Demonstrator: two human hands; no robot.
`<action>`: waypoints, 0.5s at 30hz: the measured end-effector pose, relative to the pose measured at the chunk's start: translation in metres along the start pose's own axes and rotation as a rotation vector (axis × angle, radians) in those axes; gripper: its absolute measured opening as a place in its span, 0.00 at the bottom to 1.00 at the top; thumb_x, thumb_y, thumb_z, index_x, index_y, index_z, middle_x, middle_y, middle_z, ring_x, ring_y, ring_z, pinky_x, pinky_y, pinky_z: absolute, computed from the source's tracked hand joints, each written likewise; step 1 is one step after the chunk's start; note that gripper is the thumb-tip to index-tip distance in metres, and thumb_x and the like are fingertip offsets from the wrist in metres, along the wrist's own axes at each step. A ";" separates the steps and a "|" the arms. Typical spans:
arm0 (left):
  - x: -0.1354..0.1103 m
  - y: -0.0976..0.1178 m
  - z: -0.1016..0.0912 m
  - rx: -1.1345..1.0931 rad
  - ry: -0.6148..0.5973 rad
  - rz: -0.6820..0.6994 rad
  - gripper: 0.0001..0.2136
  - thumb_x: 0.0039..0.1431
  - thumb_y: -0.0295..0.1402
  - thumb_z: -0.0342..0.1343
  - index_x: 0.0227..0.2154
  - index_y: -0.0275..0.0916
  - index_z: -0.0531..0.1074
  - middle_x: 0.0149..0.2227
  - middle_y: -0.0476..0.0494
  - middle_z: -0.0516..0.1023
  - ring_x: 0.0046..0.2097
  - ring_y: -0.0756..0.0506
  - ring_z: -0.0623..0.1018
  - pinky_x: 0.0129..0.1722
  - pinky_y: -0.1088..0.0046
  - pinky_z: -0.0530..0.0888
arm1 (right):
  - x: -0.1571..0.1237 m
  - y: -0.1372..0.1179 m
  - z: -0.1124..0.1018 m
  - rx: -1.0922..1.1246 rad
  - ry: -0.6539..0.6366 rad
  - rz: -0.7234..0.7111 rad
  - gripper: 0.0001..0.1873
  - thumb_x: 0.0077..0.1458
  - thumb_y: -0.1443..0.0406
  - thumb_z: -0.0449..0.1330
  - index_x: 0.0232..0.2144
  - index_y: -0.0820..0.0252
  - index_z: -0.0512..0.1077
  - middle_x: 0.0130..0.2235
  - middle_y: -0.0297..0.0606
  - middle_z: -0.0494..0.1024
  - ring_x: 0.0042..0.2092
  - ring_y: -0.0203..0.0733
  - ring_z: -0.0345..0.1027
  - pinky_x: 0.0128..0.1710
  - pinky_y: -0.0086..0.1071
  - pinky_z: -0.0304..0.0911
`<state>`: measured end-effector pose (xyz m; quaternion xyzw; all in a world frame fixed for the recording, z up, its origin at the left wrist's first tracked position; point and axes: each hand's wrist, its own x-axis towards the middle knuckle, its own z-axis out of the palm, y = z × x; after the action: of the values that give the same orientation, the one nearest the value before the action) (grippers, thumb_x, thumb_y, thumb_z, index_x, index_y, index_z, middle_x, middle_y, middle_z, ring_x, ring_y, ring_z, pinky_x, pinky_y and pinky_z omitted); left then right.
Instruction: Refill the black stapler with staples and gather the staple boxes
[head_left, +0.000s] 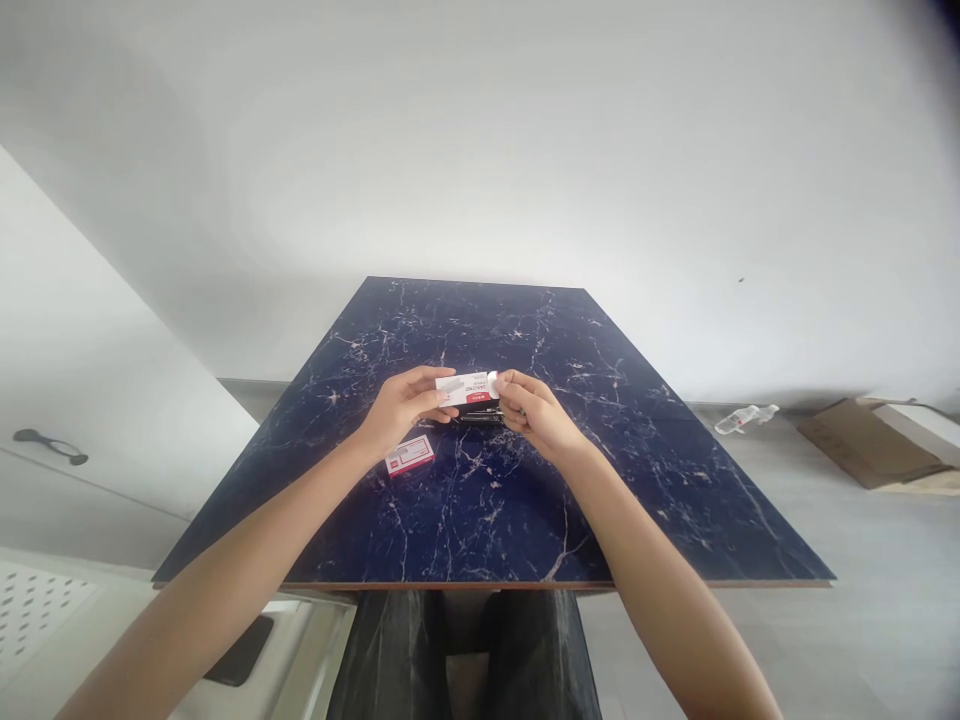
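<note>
Above the table, a small white carton with red print is held level between my two hands. My left hand grips its left end, thumb in front and fingers behind. At the opposite end, the fingers of my right hand pinch a white end piece, seemingly the carton's flap. Behind and just below the carton is a dark, shiny object; it is mostly hidden and I cannot make out its kind. A second red and white carton lies on the tabletop below my left hand.
The dark blue marbled table reaches toward a white wall. On the floor to the right are a clear plastic bottle and a cardboard box. A white door or panel with a dark handle stands left.
</note>
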<state>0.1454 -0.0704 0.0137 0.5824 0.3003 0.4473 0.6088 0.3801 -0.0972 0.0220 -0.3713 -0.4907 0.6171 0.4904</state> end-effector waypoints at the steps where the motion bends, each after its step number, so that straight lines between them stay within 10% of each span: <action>1: 0.000 0.000 0.001 0.017 0.014 0.002 0.20 0.55 0.37 0.68 0.51 0.38 0.78 0.44 0.37 0.83 0.37 0.42 0.85 0.39 0.65 0.83 | -0.001 -0.001 0.001 0.023 -0.007 0.002 0.18 0.55 0.54 0.67 0.28 0.56 0.64 0.24 0.25 0.55 0.22 0.29 0.41 0.20 0.28 0.37; 15: -0.002 -0.007 0.001 -0.041 -0.068 0.011 0.19 0.56 0.36 0.68 0.51 0.40 0.77 0.46 0.39 0.82 0.38 0.43 0.85 0.40 0.67 0.84 | -0.003 -0.001 0.001 0.080 -0.049 0.023 0.16 0.56 0.57 0.67 0.30 0.57 0.64 0.24 0.25 0.56 0.22 0.28 0.44 0.21 0.27 0.37</action>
<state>0.1466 -0.0714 0.0063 0.5862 0.2668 0.4366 0.6282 0.3805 -0.0999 0.0235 -0.3417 -0.4733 0.6508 0.4854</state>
